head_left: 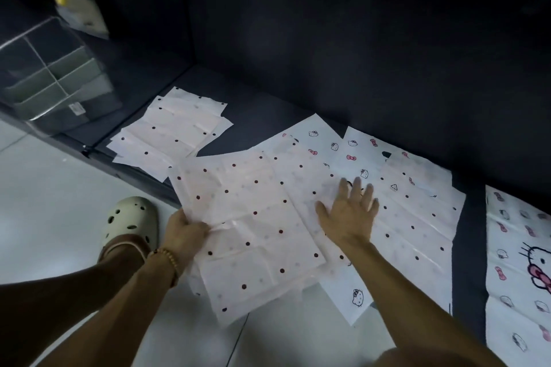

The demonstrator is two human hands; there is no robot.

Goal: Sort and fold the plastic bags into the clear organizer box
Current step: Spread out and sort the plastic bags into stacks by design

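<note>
Translucent pink dotted bag, creased flat

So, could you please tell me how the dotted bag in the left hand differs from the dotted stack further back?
The dotted bag is gripped at its edge by the left hand and overhangs the floor; the dotted stack lies untouched on the dark surface. The bag shows reddish dots, the stack's look black. Both are pale, translucent and dotted.

A single wide-angle view looks from the person's head, forward and steeply down, close over both forearms. It faces a dark platform and the dark wall behind it, with pale floor tiles at lower left. Straight lines bend toward the picture's edges.
</note>
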